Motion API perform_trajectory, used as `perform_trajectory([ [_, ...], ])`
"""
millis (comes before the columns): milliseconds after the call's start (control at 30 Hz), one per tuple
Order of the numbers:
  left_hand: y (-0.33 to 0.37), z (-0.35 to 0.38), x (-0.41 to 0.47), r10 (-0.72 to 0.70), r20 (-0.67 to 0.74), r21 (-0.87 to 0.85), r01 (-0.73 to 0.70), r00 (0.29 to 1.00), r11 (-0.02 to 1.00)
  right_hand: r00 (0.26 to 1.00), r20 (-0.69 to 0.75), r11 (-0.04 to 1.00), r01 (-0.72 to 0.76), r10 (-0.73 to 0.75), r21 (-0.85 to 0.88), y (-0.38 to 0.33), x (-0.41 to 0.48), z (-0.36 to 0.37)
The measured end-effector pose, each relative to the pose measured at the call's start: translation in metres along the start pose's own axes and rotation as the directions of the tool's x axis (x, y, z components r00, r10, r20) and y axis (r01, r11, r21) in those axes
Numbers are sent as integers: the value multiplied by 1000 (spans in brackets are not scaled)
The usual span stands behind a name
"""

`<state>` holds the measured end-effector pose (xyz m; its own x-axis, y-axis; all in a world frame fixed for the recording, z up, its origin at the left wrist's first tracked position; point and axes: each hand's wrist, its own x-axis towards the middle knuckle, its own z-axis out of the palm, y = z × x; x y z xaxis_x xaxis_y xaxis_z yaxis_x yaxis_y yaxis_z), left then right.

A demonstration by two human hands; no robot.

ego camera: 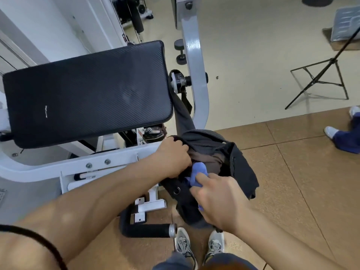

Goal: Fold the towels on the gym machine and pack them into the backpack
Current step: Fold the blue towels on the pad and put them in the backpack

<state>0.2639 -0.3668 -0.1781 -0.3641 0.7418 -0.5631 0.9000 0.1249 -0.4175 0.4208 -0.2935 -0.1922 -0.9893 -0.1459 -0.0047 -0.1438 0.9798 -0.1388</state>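
Head view, single entry.

- **Backpack** (241, 168): black, slung by its strap from the white gym machine (194, 55), beside the black pad (87, 92). The mouth faces up.
- **Left hand** (173, 156): grip closed on the near rim of the mouth, probably to hold it wide for loading.
- **Right hand** (216, 195): grip curled round the blue towel (198, 170), forefinger pressing it down.
- **Blue towel**: bunched at the mouth and partly inside, against a brown cloth (212, 158) already packed. Packing looks well under way.
- **Surface**: ribbed padding on painted steel.
- **Room**: brown tiled floor (292, 182) underfoot and paler floor beyond. A dumbbell (180, 53), a folding stand (321, 80) and another person's legs (346, 137) are well apart from the bag.
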Motion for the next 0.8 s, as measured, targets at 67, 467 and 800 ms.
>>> perform_trajectory([
  [67, 5, 4, 11, -39, -3, 146, 39, 999, 989, 1000, 0, 1000, -6, 6, 24, -2, 0, -4],
  [467, -30, 3, 30, -121, -197, 3, 124, 973, 992, 968, 209, 944, -191, 137, 267, -16, 11, -15],
  [800, -6, 6, 19, 478, 65, 0, -479, 876, 878, 951, 290, 923, -201, 104, 328, -32, 22, -11],
])
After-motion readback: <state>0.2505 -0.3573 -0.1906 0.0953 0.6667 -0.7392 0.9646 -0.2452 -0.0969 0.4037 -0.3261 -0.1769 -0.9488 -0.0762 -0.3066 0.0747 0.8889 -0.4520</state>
